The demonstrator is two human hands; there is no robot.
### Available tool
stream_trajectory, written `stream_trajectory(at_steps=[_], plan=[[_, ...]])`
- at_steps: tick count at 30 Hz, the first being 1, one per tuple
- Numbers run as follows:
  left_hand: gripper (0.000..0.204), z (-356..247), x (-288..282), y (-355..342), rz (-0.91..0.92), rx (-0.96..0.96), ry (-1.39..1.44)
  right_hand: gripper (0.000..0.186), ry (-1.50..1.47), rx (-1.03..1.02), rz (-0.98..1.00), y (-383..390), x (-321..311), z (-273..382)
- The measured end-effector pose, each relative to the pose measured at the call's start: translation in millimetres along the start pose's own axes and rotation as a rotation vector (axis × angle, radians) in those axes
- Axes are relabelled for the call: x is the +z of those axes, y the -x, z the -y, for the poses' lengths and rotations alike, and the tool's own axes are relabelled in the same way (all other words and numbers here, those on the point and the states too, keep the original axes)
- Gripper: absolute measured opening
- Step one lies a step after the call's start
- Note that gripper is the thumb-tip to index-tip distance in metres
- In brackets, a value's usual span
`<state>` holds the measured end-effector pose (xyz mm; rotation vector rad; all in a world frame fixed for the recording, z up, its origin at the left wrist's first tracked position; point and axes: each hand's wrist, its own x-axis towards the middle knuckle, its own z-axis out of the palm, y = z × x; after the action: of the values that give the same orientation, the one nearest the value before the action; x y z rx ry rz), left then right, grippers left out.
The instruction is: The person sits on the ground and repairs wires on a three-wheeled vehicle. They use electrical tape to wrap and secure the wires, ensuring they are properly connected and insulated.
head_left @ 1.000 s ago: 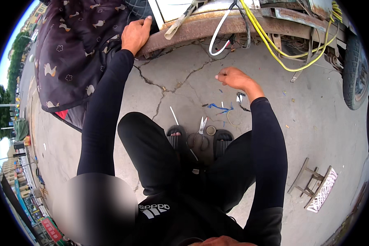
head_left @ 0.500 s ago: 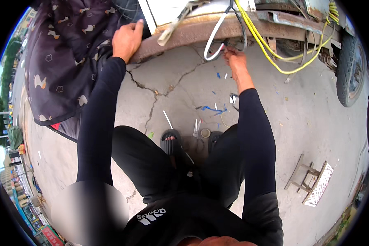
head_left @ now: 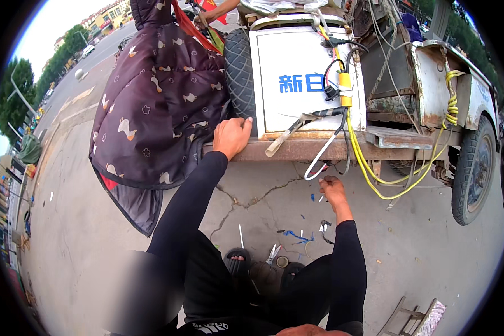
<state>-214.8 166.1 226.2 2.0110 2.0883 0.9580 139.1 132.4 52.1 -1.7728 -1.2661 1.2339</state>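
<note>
My left hand (head_left: 232, 138) grips the rusty frame bar (head_left: 294, 150) of a white three-wheeled vehicle, its thumb sticking up beside the tyre (head_left: 241, 78). Just under that bar, my right hand (head_left: 333, 190) has its fingers curled together; whatever is between them is too small to make out. Close to those fingertips a white cable (head_left: 321, 147) loops down, with a dark wire and a bit of red by it. A bundle of yellow cable (head_left: 369, 173) hangs to the right. On the white panel (head_left: 280, 106) are black connectors (head_left: 331, 91) and a yellow sleeve (head_left: 345, 89).
A dark quilted cover (head_left: 145, 117) with bird prints drapes at the left. Scissors (head_left: 273, 253), a tape roll (head_left: 282, 261) and blue wire scraps (head_left: 297, 236) lie by my feet. A small stool (head_left: 414, 319) stands lower right. Another person's arm (head_left: 218, 10) reaches in at the top.
My view has tilted up, bringing the white panel and connectors into sight. My right hand is lower relative to the bar and the white cable; my left hand keeps its place on the bar.
</note>
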Motion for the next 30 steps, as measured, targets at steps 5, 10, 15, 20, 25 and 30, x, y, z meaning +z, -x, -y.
stream_trajectory(at_steps=[5,10,15,20,25,30], plan=[[0.050,0.9,-15.6,6.0,-0.010,-0.028,-0.024,0.058,-0.073,-0.143,-0.063,3.0,2.8,5.5],[0.048,9.0,-25.1,14.8,-0.008,0.001,-0.015,0.038,-0.290,-0.100,-0.157,28.2,10.8,17.0],[0.044,17.0,-47.3,15.4,-0.003,0.004,0.051,0.029,-0.393,-0.064,-0.260,43.2,35.6,39.0],[0.045,17.6,-46.7,15.8,-0.011,0.001,0.055,0.036,-0.393,-0.093,-0.227,18.4,36.5,23.0],[0.046,22.4,-44.0,15.1,-0.040,0.027,0.057,0.041,-0.417,-0.085,-0.220,14.6,41.3,25.5],[0.045,22.3,-41.4,15.4,-0.043,0.025,0.056,0.044,-0.444,-0.099,-0.222,22.9,42.0,31.1]])
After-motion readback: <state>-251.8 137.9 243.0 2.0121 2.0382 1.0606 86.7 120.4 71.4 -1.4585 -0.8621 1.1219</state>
